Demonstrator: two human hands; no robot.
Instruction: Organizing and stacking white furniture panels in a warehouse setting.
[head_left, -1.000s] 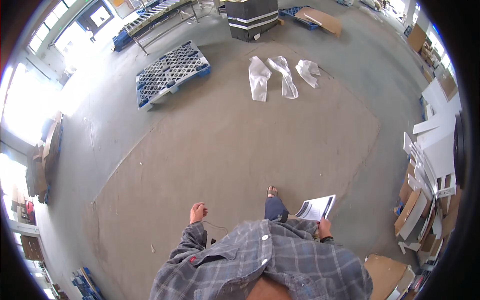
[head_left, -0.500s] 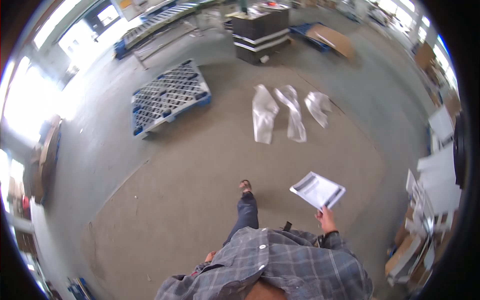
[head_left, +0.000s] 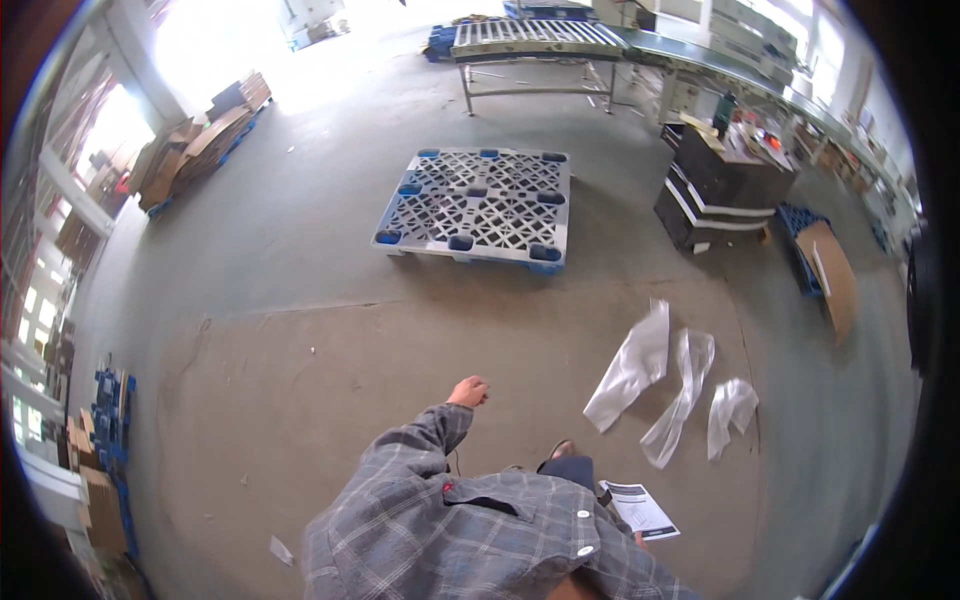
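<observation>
My left hand (head_left: 469, 391) swings out ahead of my body above the floor, its fingers loosely curled with nothing visible in them. Low on the right, my right hand (head_left: 641, 541) grips the edge of a white printed paper (head_left: 643, 510); my plaid sleeve and shirt hide most of that hand. Whether it is one sheet or several I cannot tell. Right of my left hand, three crumpled strips of whitish translucent plastic film lie on the floor: a wide one (head_left: 634, 368), a long narrow one (head_left: 683, 395) and a short one (head_left: 731, 415).
A grey-and-blue plastic pallet (head_left: 475, 205) lies ahead. Behind it stands a roller conveyor (head_left: 537, 40), joined to a belt line running right. A dark box-shaped stand (head_left: 725, 190) with things on top is at the right, beside a cardboard sheet (head_left: 828, 270). Stacked cardboard (head_left: 195, 150) sits far left.
My view has turned left, so the pallet and film have shifted rightward in it. My left hand has swung forward, while my right hand, still gripping the paper, is now lower and mostly covered.
</observation>
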